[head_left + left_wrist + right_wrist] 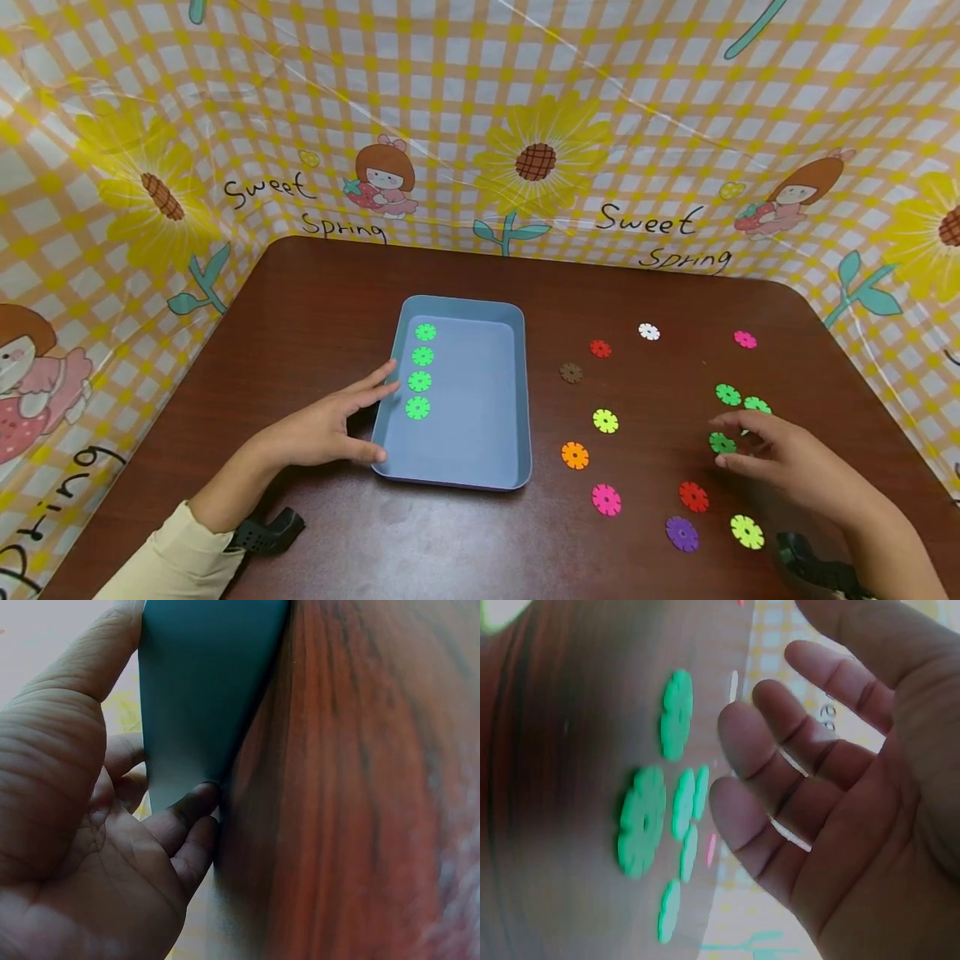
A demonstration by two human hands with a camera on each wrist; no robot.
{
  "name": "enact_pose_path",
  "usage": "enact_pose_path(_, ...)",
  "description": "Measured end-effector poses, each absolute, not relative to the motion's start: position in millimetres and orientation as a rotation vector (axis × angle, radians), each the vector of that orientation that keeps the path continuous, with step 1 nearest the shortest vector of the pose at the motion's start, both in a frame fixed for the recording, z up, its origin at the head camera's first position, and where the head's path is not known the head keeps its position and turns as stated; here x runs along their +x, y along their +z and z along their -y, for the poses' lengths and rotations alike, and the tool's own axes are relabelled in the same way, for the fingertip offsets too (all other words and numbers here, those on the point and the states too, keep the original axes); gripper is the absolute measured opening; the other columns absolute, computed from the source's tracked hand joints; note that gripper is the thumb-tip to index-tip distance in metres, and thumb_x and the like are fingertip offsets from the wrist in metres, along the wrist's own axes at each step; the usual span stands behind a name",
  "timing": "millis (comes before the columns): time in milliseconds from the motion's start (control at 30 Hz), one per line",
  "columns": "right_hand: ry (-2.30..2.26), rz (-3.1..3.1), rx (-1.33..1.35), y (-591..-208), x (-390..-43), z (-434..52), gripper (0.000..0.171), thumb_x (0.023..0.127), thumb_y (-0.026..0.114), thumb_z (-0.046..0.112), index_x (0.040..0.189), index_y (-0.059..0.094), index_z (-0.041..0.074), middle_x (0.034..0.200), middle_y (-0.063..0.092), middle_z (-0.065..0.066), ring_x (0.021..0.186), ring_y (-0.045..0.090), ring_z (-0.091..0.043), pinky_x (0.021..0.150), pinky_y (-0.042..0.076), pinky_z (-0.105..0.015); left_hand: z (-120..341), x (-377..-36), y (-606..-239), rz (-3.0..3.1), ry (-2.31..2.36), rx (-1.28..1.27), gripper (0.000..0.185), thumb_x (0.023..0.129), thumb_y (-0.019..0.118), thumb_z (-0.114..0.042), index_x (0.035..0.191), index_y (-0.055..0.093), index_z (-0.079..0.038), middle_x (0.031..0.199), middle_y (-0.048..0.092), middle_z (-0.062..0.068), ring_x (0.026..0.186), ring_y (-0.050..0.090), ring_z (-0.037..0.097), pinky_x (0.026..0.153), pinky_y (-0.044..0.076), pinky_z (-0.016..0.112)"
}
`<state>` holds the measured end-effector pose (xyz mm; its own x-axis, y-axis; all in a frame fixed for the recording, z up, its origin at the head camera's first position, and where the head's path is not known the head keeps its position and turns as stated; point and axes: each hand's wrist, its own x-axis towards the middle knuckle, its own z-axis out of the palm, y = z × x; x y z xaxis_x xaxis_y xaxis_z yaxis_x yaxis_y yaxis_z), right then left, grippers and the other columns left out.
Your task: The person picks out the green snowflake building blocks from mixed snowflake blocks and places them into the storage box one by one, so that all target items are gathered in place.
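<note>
the left hand rests on the brown bench against the left wall of the blue tray, fingers straight and spread along the rim; the left wrist view shows the thumb and fingertips touching the tray wall, the grip relaxed and closed around nothing. the tray sits left of centre on the bench and holds four light green discs in a single column along its left side, spaced just apart from one another. the right hand hovers low over the right part of the bench, fingers loosely extended and slightly bent, the grip holding nothing. its fingertips are just beside a dark green disc, which lies flat on the bench; contact cannot be confirmed. two more dark green discs lie near it, farther from the person. other discs lie scattered on the bench between tray and right hand: a white disc, a red disc, a brown disc, a yellow-green disc, an orange disc, a pink disc, a second red disc and a purple disc. a checked cloth printed with sunflowers surrounds the bench.
</note>
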<state>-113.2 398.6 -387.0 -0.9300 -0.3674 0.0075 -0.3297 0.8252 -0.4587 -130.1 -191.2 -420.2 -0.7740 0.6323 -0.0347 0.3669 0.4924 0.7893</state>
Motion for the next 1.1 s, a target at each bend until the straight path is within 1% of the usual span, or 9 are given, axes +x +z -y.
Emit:
enact_pose_path(133,-0.668,-2.921,-0.473,-391.1,-110.1,-408.9,0.037,0.088,0.077,0.022,0.122,0.065,0.013,0.118,0.064,-0.005,0.096,0.053,0.005,0.073,0.048,-0.022,190.8,-131.1,-420.8,-2.426,1.160,0.838,0.095,0.084,0.081,-0.037,0.157,0.029,-0.008,0.167,0.004,-0.001,0.150,0.011,0.028,0.111,0.024,0.059)
enact_pose_path(267,-0.666,-2.905,-0.435,-397.4,-110.0,-412.3,0.038,0.088,0.077,0.022,0.122,0.064,0.009,0.116,0.065,-0.008,0.090,0.053,0.006,0.069,0.048,-0.023,190.6,-131.8,-421.2,-2.424,1.169,0.854,0.094,0.084,0.081,-0.035,0.157,0.028,-0.006,0.167,0.004,0.000,0.150,0.010,0.028,0.112,0.023,0.059)
enact_pose_path(367,-0.658,-2.928,-0.439,-401.0,-111.2,-412.9,0.037,0.088,0.078,0.021,0.119,0.065,0.007,0.111,0.067,-0.008,0.084,0.054,0.002,0.067,0.046,-0.024,191.1,-131.7,-421.3,-2.422,1.174,0.858,0.094,0.084,0.081,-0.034,0.157,0.028,-0.006,0.167,0.005,0.001,0.150,0.010,0.028,0.112,0.023,0.059)
enact_pose_path(400,-0.651,-2.930,-0.443,-401.4,-111.7,-412.8,0.038,0.088,0.078,0.021,0.120,0.065,0.006,0.110,0.067,-0.008,0.084,0.055,0.002,0.067,0.047,-0.024,191.4,-131.6,-421.4,-2.422,1.174,0.859,0.094,0.084,0.081,-0.034,0.157,0.028,-0.005,0.167,0.005,0.001,0.150,0.009,0.028,0.112,0.023,0.059)
enact_pose_path(600,-0.607,-2.945,-0.496,-404.4,-115.5,-411.6,0.037,0.087,0.079,0.020,0.119,0.066,0.008,0.110,0.067,-0.004,0.088,0.059,0.003,0.071,0.048,-0.023,192.1,-131.5,-421.3,-2.417,1.171,0.841,0.094,0.085,0.080,-0.036,0.157,0.027,-0.007,0.167,0.004,-0.001,0.150,0.009,0.028,0.111,0.023,0.059)
enact_pose_path(767,-0.553,-2.995,-0.550,-409.1,-116.2,-411.0,0.033,0.083,0.081,0.016,0.112,0.068,0.008,0.099,0.066,0.003,0.082,0.056,0.000,0.068,0.047,-0.026,192.1,-131.2,-420.7,-2.408,1.174,0.843,0.093,0.085,0.080,-0.034,0.157,0.027,-0.007,0.167,0.003,-0.001,0.150,0.009,0.029,0.111,0.024,0.060)
enact_pose_path(867,-0.533,-3.008,-0.546,-410.6,-116.8,-410.9,0.029,0.083,0.082,0.016,0.107,0.068,0.011,0.093,0.062,0.008,0.079,0.053,0.000,0.066,0.046,-0.028,192.4,-131.2,-420.6,-2.405,1.177,0.842,0.094,0.085,0.080,-0.034,0.157,0.026,-0.007,0.167,0.003,-0.001,0.150,0.008,0.028,0.111,0.024,0.059)
enact_pose_path(1033,-0.542,-2.983,-0.527,-411.4,-118.8,-411.2,0.023,0.083,0.081,0.016,0.101,0.066,0.015,0.087,0.059,0.010,0.076,0.051,0.000,0.065,0.044,-0.029,192.7,-131.1,-421.3,-2.412,1.182,0.836,0.094,0.084,0.080,-0.035,0.157,0.027,-0.006,0.167,0.003,-0.001,0.150,0.009,0.028,0.111,0.024,0.059)
enact_pose_path(1100,-0.531,-2.974,-0.509,-411.0,-119.7,-412.0,0.023,0.084,0.081,0.017,0.100,0.065,0.016,0.088,0.059,0.009,0.078,0.052,-0.002,0.066,0.045,-0.030,192.4,-131.1,-421.8,-2.416,1.178,0.841,0.094,0.085,0.080,-0.035,0.157,0.027,-0.006,0.167,0.003,-0.001,0.150,0.010,0.028,0.111,0.024,0.059)
